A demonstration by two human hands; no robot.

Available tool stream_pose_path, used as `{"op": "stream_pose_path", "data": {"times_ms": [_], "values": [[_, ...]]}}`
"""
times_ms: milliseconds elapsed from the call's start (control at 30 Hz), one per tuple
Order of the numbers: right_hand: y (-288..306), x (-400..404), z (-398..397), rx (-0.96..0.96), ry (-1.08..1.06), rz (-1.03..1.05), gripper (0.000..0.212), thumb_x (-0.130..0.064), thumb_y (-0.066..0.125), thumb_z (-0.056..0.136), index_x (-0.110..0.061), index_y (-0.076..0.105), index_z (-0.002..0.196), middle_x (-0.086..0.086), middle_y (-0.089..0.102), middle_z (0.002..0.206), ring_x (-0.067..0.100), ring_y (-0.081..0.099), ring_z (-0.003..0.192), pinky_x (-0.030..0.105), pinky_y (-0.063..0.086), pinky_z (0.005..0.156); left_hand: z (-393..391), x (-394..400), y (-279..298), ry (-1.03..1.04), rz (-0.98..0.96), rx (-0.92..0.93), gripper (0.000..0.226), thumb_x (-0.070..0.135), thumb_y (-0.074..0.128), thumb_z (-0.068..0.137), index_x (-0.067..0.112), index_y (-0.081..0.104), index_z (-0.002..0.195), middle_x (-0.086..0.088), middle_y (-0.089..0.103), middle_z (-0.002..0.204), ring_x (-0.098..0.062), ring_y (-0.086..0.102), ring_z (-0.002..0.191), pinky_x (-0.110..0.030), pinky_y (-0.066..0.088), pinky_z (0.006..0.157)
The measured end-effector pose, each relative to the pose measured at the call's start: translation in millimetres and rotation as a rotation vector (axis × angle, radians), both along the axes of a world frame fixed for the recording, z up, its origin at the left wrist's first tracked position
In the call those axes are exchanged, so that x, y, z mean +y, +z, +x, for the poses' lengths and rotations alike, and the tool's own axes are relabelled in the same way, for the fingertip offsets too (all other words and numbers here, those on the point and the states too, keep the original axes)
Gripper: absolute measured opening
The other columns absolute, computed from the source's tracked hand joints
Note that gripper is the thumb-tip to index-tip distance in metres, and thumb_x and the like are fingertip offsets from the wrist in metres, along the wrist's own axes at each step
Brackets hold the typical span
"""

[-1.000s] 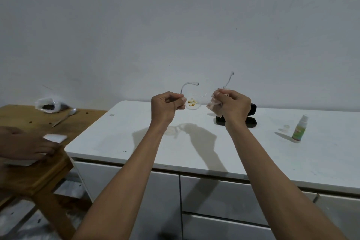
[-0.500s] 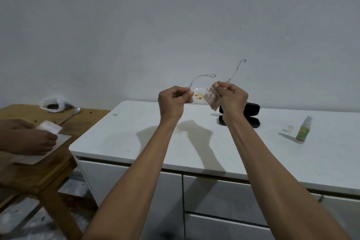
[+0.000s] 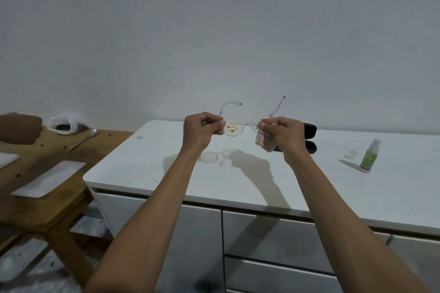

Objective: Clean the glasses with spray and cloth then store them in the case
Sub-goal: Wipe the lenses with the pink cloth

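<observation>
Clear-framed glasses [image 3: 234, 129] hang in the air above the white cabinet top [image 3: 250, 173], temples pointing up and away. Orange specks dot the left lens. My left hand [image 3: 202, 131] pinches the frame's left end. My right hand [image 3: 282, 134] grips the right lens through a small pink cloth [image 3: 263, 141], which hides most of that lens. Behind my right hand lies the black case [image 3: 309, 134], open and partly hidden. The small green spray bottle [image 3: 369, 154] stands upright at the right, its clear cap [image 3: 352, 154] beside it.
A wooden table [image 3: 47, 197] stands to the left with white sheets [image 3: 50, 178], a plastic bag of dark bits [image 3: 62, 125] and a knife [image 3: 79, 143]. Another person's hand [image 3: 20, 128] rests at its far left. Drawers front the cabinet below.
My hands and the glasses rose, then came back down a little. The cloth now hangs lower from my right hand. The other person's hand moved off the white sheets toward the far left.
</observation>
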State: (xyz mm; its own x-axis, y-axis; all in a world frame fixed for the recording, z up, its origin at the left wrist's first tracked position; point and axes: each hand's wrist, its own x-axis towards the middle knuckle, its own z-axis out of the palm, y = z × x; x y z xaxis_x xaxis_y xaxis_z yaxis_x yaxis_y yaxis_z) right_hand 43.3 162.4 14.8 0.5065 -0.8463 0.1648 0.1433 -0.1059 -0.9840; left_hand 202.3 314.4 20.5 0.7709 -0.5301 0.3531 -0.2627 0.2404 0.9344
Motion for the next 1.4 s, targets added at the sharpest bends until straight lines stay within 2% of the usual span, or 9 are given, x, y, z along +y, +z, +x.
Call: {"op": "stream_pose_path", "data": {"times_ms": [100,233,467,733,900,1000,1133,1300,1400], "values": [[-2,4,10,-0.099,-0.151,0.038,0.008,-0.011,0.087,0.076,-0.016,0.081,0.077,0.010,0.078,0.088,0.025,0.075,0.080,0.033,0.059,0.067,-1,0,2,-0.008,-0.006,-0.020,0.014,-0.010,0.077,0.079,0.004,0.073,0.077,-0.015,0.069,0.072,-0.018,0.064,0.054,-0.024,0.058,0.062],[8,19,21,-0.342,-0.252,0.159,0.006,0.000,0.081,0.081,-0.004,0.078,0.084,0.011,0.075,0.089,0.018,0.071,0.070,0.024,0.059,0.053,-7,-3,8,-0.029,-0.024,-0.056,0.013,-0.010,0.076,0.080,0.002,0.072,0.078,-0.013,0.068,0.071,-0.015,0.064,0.052,-0.024,0.058,0.061],[18,22,33,-0.587,-0.194,0.363,0.006,0.008,0.075,0.087,0.004,0.071,0.088,0.014,0.068,0.083,0.022,0.068,0.063,0.044,0.065,0.064,-13,-11,15,-0.030,-0.047,-0.092,0.012,-0.009,0.076,0.080,0.002,0.072,0.079,-0.017,0.069,0.077,-0.017,0.064,0.053,-0.027,0.060,0.064],[7,7,34,-0.333,-0.192,0.142,0.009,-0.008,0.083,0.083,-0.014,0.076,0.081,0.006,0.077,0.087,0.016,0.073,0.079,0.031,0.061,0.084,-17,-19,9,-0.015,-0.048,-0.106,0.015,-0.007,0.078,0.080,0.006,0.073,0.076,-0.016,0.070,0.077,-0.019,0.063,0.054,-0.030,0.060,0.065],[5,-3,19,-0.153,-0.094,-0.013,0.011,-0.012,0.084,0.082,-0.016,0.077,0.075,0.001,0.076,0.079,0.017,0.071,0.074,0.034,0.059,0.079,-13,-17,2,-0.031,-0.028,-0.075,0.008,-0.008,0.077,0.081,-0.005,0.074,0.087,-0.012,0.070,0.074,-0.016,0.064,0.052,-0.024,0.057,0.061],[4,-6,11,-0.065,-0.044,-0.072,0.010,-0.014,0.083,0.084,-0.009,0.077,0.078,0.010,0.070,0.058,0.024,0.062,0.047,0.033,0.052,0.055,-9,-16,0,-0.027,-0.006,-0.076,0.008,-0.008,0.077,0.081,-0.001,0.074,0.085,-0.008,0.071,0.071,-0.015,0.064,0.052,-0.024,0.058,0.062],[3,-6,4,-0.041,-0.046,-0.047,0.010,-0.011,0.083,0.084,-0.005,0.076,0.081,0.008,0.062,0.049,0.021,0.046,0.031,0.027,0.040,0.044,-7,-17,-5,-0.022,0.020,-0.086,0.012,-0.008,0.077,0.081,0.004,0.074,0.080,-0.008,0.070,0.068,-0.016,0.065,0.053,-0.025,0.058,0.062],[1,0,11,-0.164,-0.196,-0.007,0.007,-0.018,0.083,0.080,-0.018,0.078,0.075,0.011,0.073,0.076,0.027,0.063,0.059,0.035,0.050,0.062,-11,-16,-6,-0.039,0.013,-0.090,0.008,-0.009,0.076,0.081,-0.001,0.074,0.085,-0.013,0.069,0.069,-0.015,0.065,0.053,-0.025,0.058,0.062],[7,9,18,-0.293,-0.283,0.079,0.005,-0.006,0.079,0.085,-0.008,0.075,0.083,0.010,0.073,0.084,0.014,0.069,0.059,0.025,0.054,0.055,-18,-18,-5,-0.044,-0.009,-0.099,0.008,-0.009,0.075,0.082,-0.004,0.074,0.087,-0.012,0.068,0.068,-0.015,0.064,0.053,-0.024,0.058,0.061]]}}
